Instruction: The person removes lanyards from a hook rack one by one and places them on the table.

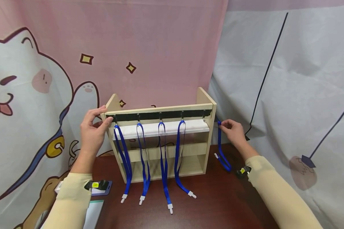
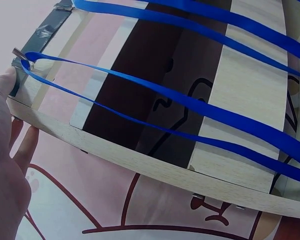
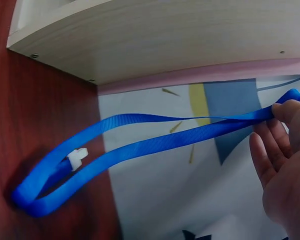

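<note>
Counted 5 hooks (image 1: 204,120) on 1 wooden rack (image 1: 195,149); 4 blue lanyards (image 1: 128,163) hung, 1 each on the 4 left hooks. Right hand (image 1: 232,128) pinched the 5th lanyard (image 1: 219,136), loop end just past the fingertips, lower bend down at the table (image 1: 223,197). Left hand (image 1: 93,124) gripped the rack's upper left corner. Narrow gap between right fingers and rack's right edge.

Toward the left edge of the worktop (image 1: 206,203), the left sleeve (image 1: 70,200) hides part of a blue-edged object (image 1: 109,188). Left wrist: fingertips of the cropped left hand (image 2: 7,165) vanish behind the wooden rack (image 2: 140,160); hanging lanyards (image 2: 195,104) run out of frame. Right wrist: right hand (image 3: 290,175) cropped.
</note>
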Demonstrator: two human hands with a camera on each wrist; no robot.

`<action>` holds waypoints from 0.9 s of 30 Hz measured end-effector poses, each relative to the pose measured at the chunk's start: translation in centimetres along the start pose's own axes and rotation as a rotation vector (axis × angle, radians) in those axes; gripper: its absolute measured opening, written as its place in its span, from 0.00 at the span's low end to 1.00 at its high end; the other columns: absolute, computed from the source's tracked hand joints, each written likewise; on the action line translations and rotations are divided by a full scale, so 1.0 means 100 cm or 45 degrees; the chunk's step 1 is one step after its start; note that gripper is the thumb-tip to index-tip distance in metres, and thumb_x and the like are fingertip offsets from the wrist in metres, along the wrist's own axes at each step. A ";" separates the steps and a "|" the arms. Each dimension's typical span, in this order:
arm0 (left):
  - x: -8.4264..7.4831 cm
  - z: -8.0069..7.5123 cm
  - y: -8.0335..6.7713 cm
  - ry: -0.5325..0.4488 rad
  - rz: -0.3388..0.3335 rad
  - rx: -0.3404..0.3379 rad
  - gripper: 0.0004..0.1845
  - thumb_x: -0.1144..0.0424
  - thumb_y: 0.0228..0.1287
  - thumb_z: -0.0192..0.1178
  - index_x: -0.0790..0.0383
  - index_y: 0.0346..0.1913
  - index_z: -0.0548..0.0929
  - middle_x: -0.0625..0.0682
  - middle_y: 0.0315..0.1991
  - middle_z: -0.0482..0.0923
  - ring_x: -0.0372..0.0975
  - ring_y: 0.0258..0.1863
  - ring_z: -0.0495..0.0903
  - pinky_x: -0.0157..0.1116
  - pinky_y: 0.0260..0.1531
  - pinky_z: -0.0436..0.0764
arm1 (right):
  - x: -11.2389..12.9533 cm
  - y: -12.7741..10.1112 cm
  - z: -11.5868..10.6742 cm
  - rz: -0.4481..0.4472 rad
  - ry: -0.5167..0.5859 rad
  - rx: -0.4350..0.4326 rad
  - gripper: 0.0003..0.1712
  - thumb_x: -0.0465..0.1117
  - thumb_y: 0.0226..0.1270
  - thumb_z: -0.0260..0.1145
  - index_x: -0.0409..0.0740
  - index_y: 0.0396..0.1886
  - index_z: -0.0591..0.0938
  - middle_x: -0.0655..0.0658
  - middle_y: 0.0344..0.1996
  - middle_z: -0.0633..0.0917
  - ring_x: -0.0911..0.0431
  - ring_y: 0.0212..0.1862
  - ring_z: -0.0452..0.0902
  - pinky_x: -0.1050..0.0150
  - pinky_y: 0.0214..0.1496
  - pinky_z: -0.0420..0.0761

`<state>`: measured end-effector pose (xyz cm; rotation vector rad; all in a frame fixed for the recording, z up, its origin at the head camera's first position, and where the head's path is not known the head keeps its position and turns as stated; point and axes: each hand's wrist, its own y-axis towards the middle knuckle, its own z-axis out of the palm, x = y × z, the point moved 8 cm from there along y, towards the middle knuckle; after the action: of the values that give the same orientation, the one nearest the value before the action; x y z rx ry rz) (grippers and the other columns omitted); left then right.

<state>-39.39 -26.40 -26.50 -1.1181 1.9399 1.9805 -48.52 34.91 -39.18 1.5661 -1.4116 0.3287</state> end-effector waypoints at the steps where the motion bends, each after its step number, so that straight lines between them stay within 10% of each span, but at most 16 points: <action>1: 0.001 0.000 0.000 0.001 -0.001 0.001 0.20 0.74 0.70 0.75 0.64 0.63 0.89 0.55 0.67 0.83 0.37 0.66 0.79 0.23 0.51 0.82 | -0.003 -0.001 0.001 0.007 -0.002 0.003 0.13 0.43 0.81 0.73 0.36 0.50 0.88 0.37 0.45 0.90 0.50 0.45 0.82 0.74 0.41 0.78; 27: 0.001 0.000 -0.001 0.033 -0.021 -0.004 0.20 0.73 0.72 0.74 0.63 0.64 0.88 0.53 0.68 0.83 0.37 0.67 0.78 0.24 0.53 0.82 | -0.056 -0.031 0.025 0.110 -0.072 0.044 0.09 0.39 0.81 0.72 0.35 0.50 0.88 0.35 0.47 0.91 0.46 0.47 0.84 0.69 0.42 0.79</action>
<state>-39.42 -26.41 -26.66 -1.1627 1.9346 1.9706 -48.44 36.04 -45.97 1.5556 -1.5273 0.3645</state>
